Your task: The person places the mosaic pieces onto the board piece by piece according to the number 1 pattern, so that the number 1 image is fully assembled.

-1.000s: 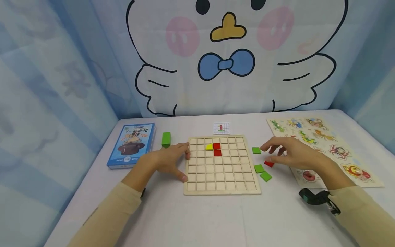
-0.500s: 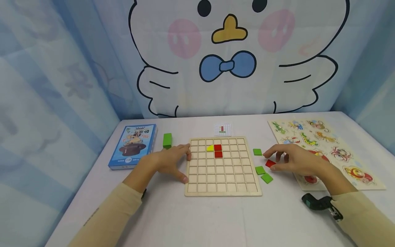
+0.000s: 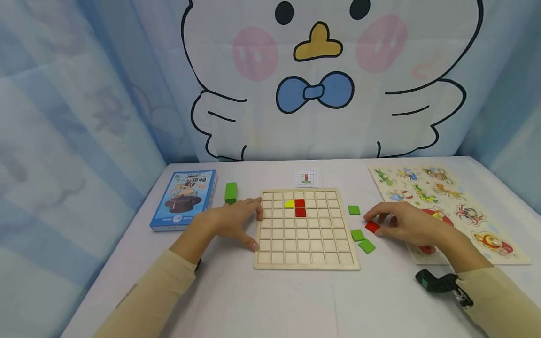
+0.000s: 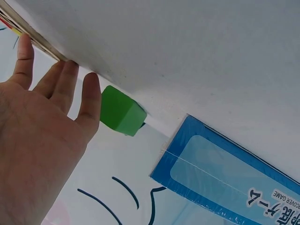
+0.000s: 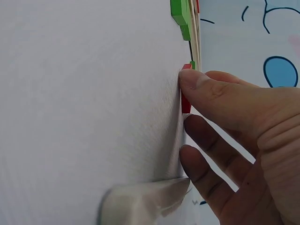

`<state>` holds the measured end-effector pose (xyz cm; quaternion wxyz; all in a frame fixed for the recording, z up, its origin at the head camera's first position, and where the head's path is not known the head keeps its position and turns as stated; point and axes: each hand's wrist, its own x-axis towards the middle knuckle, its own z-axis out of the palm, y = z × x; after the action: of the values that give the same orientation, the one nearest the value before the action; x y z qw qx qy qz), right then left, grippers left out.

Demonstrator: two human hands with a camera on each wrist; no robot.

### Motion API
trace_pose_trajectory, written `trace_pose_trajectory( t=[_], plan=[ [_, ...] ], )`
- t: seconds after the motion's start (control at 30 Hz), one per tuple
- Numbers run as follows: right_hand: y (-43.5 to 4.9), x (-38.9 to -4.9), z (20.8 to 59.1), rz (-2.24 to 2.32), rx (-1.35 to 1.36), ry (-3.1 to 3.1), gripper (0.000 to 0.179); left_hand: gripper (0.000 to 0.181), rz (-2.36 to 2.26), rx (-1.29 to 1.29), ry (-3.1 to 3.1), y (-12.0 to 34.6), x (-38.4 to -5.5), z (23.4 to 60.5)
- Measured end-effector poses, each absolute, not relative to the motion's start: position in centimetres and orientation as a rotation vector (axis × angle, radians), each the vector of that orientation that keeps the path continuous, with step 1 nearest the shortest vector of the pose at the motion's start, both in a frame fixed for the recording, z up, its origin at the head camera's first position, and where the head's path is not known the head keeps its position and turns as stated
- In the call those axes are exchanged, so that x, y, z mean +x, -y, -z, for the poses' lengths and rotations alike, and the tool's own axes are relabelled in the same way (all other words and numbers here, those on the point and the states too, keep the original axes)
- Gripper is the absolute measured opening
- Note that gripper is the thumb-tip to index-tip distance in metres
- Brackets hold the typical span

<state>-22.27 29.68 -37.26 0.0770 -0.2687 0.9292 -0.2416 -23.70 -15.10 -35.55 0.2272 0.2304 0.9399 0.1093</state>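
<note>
A square wooden grid board (image 3: 307,269) lies in the middle of the table, with two red tiles (image 3: 300,212) and a yellow piece (image 3: 289,203) in its upper cells. My left hand (image 3: 232,218) rests at the board's left edge, fingers and thumb spread apart along it. Right of the board, my right hand (image 3: 405,223) pinches a loose red square tile (image 3: 372,226) between thumb and index finger; in the right wrist view the thumb covers part of that tile (image 5: 186,101). Several green square tiles (image 3: 357,235) lie between the board and this hand.
Behind the left hand stands a green block (image 3: 231,192), with a blue game box (image 3: 182,199) farther left. A small printed grid card (image 3: 306,179) lies beyond the board. On the right, the right forearm overlaps a board of insect pictures (image 3: 448,211).
My right hand has come down onto the loose red tile, its thumb and index finger closing on it. The left hand stays at the board's edge. The head view has shifted slightly.
</note>
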Motion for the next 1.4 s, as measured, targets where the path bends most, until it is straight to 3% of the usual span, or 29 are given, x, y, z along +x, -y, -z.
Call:
trace_pose_trajectory(
  t=[0.77, 1.4],
  plan=[
    [-29.3, -21.9, 37.3, 0.748, -0.816, -2.824, 0.025, 0.060, -0.304, 0.628, -2.588, 15.0, -23.6, 35.5],
    [-27.1, -22.4, 36.8, 0.903, -1.003, -2.746, 0.023, 0.061, -0.284, 0.618, -2.596, 14.8, -23.7, 35.5]
  ],
)
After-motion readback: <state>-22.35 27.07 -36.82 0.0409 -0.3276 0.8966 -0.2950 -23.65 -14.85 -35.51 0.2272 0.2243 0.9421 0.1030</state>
